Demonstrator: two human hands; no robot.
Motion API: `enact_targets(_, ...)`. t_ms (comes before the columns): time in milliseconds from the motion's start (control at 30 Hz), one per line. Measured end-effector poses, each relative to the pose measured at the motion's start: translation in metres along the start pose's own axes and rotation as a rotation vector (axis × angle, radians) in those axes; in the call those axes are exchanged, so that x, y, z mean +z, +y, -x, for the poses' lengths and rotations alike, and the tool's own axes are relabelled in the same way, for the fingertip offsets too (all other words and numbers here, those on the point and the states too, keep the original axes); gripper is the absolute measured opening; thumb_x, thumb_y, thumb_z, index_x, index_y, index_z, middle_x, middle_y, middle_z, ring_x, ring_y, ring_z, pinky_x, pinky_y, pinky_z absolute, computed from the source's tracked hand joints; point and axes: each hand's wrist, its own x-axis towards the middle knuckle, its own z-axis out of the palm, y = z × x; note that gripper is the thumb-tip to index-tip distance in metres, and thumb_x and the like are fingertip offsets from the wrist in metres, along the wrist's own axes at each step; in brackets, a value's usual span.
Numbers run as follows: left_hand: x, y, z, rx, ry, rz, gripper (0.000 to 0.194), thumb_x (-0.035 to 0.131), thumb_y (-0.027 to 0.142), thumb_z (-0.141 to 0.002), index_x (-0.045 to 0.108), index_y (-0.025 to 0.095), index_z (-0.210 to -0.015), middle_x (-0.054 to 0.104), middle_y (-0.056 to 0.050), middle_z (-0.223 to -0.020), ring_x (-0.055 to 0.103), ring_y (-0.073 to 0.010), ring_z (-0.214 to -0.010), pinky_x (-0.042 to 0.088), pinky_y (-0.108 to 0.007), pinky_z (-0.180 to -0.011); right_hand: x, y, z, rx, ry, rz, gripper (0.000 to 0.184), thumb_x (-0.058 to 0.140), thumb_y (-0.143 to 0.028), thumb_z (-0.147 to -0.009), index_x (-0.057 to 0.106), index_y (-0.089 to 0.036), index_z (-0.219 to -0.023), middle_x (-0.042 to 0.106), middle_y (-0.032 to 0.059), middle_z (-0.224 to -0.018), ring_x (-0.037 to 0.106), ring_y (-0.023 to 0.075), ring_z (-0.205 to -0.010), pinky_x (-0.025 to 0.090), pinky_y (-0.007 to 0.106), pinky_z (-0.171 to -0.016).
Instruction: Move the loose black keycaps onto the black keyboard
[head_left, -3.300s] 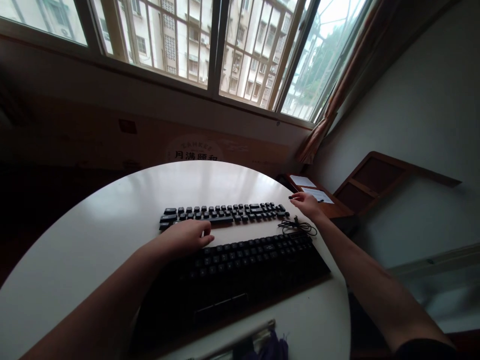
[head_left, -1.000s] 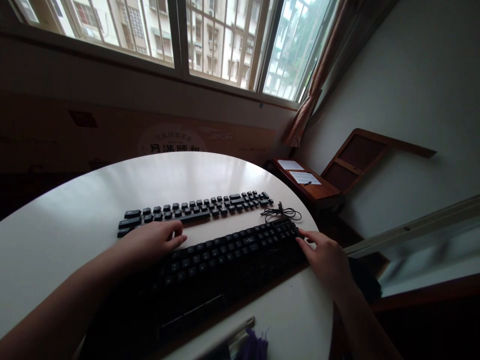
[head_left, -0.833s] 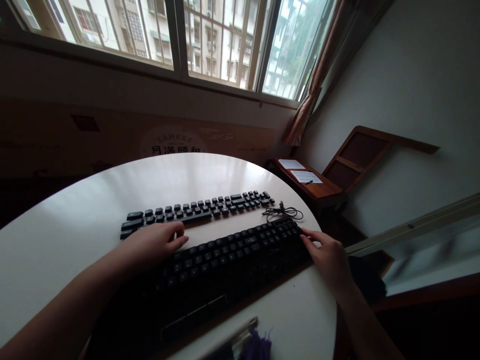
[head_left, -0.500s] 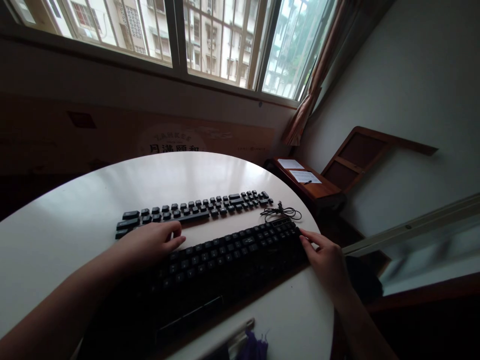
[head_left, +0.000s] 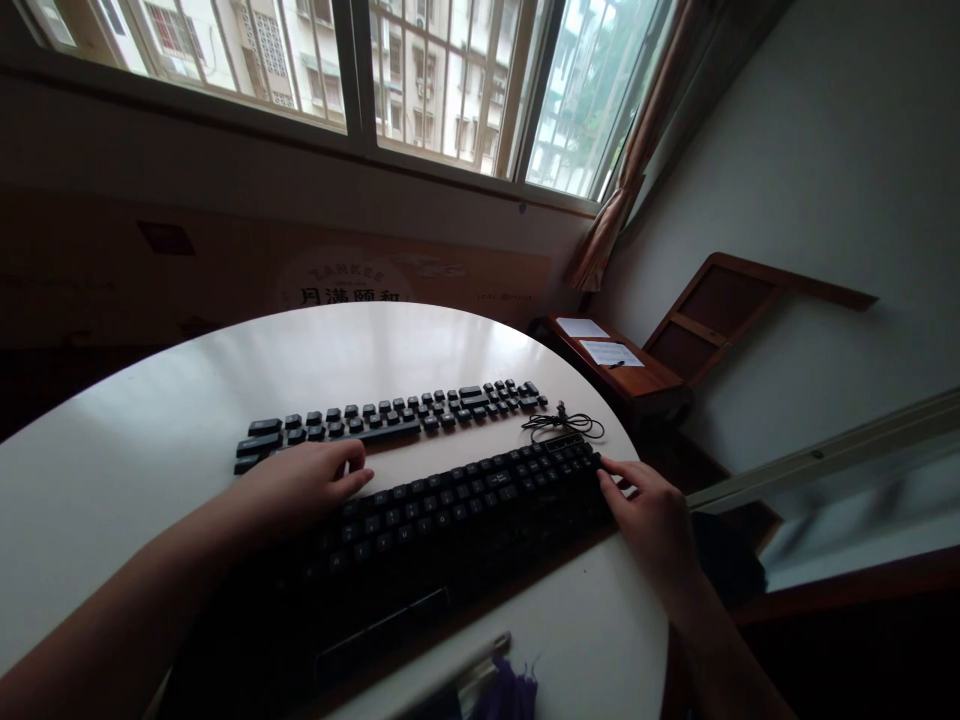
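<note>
A black keyboard point(head_left: 450, 515) lies slanted across the round white table point(head_left: 187, 390), its near left part lost in shadow. At its right end, my right hand point(head_left: 651, 510) pinches a small black keycap point(head_left: 598, 461) between thumb and forefinger, at the keyboard's corner keys. My left hand point(head_left: 311, 475) rests over the keyboard's far left edge with fingers curled in; whether anything is inside them is hidden. Behind the keyboard stand rows of loose black keycaps point(head_left: 420, 412), including long ones at the left. The left forearm covers part of the keyboard.
A coiled black cable point(head_left: 564, 426) lies behind the keyboard's right end. Near the front edge are a pale rod-like object point(head_left: 480, 665) and purple cloth-like material point(head_left: 510, 690). Beyond the table, a wooden chair point(head_left: 660, 370) carries papers point(head_left: 611, 353) and a pen.
My right hand has come from beyond the cable, where it held a small black piece, down to the keyboard's right end. The view has turned rightward. During the last second, both hands stay nearly still.
</note>
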Motion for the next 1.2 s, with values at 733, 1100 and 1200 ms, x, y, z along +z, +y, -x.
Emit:
enact_targets(733,0.0016,-0.0021,-0.0011,-0.001,-0.009,-0.009,0.043,0.044,0.062,-0.084,0.064,0.024,-0.084,0.071,-0.007,-0.084,0.064,-0.0257,-0.075,0.04,-0.033,-0.063,0.0011,-0.0041,-0.0034,0.088,0.018,-0.066,0.025,0.063,-0.039,-0.089,0.076,-0.019,-0.096,0.075,0.0084,-0.091,0.067,0.0213,-0.071,0.054,0.033,-0.066)
enact_targets(1100,0.0025,-0.0028,-0.0028,-0.019,-0.023,-0.004,0.044,0.044,0.063,-0.084,0.065,0.025,-0.087,0.072,-0.007,-0.087,0.065,-0.0264,-0.077,0.041,-0.034,-0.064,-0.0028,-0.0023,-0.0011,-0.065,-0.073,0.18,0.032,0.05,-0.041,-0.096,0.076,-0.022,-0.097,0.073,0.0095,-0.099,0.063,0.0277,-0.092,0.051,0.042,-0.084)
enact_targets(1200,0.0026,-0.0042,-0.0038,-0.016,-0.015,-0.001,0.044,0.044,0.063,-0.083,0.065,0.024,-0.086,0.072,-0.008,-0.086,0.065,-0.0264,-0.076,0.041,-0.034,-0.063,-0.0023,-0.0015,0.0031,-0.068,-0.05,0.117,0.035,0.048,-0.043,-0.098,0.074,-0.022,-0.108,0.069,0.0114,-0.113,0.061,0.029,-0.105,0.051,0.045,-0.091)
